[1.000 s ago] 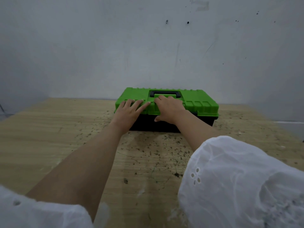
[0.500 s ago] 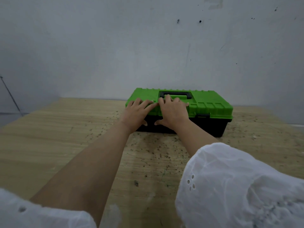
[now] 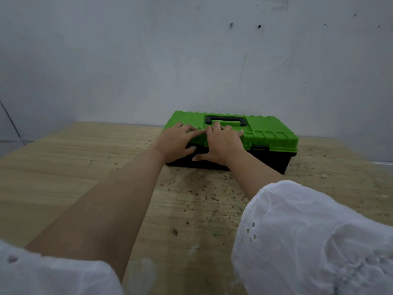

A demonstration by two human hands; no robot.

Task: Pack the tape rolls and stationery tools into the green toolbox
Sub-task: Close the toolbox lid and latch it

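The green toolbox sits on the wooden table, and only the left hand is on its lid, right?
No: the head view shows both the left hand and the right hand on the lid of the green toolbox, which does sit on the wooden table.

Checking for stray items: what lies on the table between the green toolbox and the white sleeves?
Head view: only bare speckled tabletop, crossed by the left forearm and right forearm; no tools.

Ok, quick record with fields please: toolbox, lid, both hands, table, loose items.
toolbox: green toolbox, black base, on wooden table by the wall
lid: lid down
left hand: left hand fingers flat on lid's front edge, thumb on base
right hand: right hand likewise, beside the left, in front of black handle
loose items: none in view
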